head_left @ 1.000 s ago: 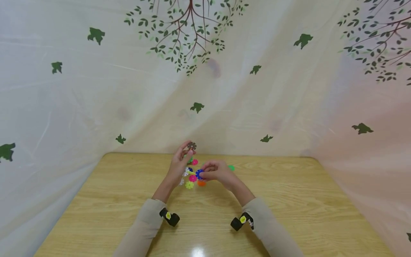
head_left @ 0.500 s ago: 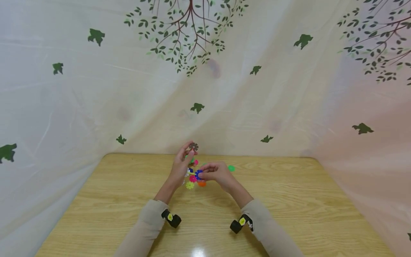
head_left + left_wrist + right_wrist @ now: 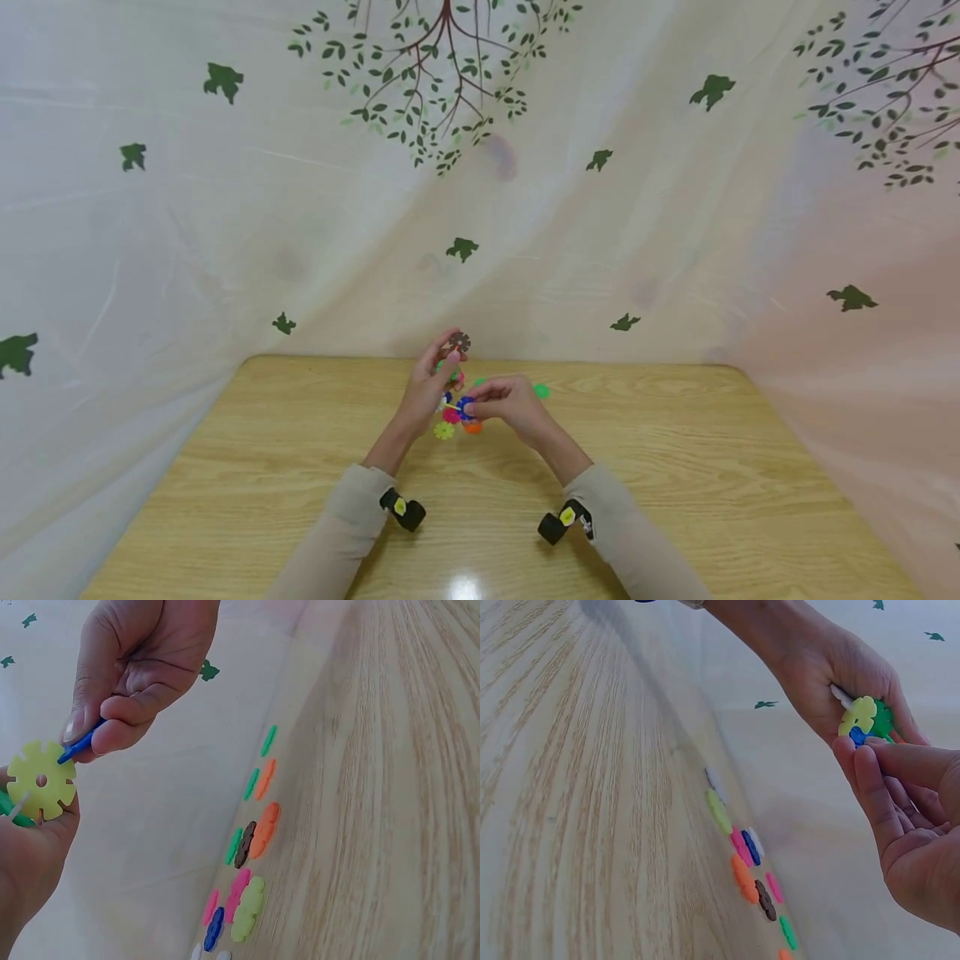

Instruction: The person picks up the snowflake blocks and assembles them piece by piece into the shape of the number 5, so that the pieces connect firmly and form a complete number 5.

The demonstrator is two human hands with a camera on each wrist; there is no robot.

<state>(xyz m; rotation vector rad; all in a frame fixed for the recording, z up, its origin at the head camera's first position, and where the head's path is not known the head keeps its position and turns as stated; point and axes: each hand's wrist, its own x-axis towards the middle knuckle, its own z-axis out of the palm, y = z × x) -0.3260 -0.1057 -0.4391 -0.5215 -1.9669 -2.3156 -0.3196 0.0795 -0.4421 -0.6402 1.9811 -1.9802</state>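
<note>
My left hand holds up a joined cluster of notched plastic snowflake discs. In it I see a yellow disc, a green disc, a white disc and, at the fingertips, a brown disc. My right hand pinches a blue snowflake disc between thumb and fingers. In the left wrist view the blue disc meets the yellow disc's edge; whether their slots are joined I cannot tell. Fingers hide part of the cluster.
Loose discs lie on the wooden table beneath the hands, among them an orange disc, a pink disc and a lime disc. A green disc lies to the right. Behind hangs a leaf-printed curtain.
My left hand has shifted slightly right with the cluster, nearer the right hand. The right hand stays almost in place, still pinching the blue disc.
</note>
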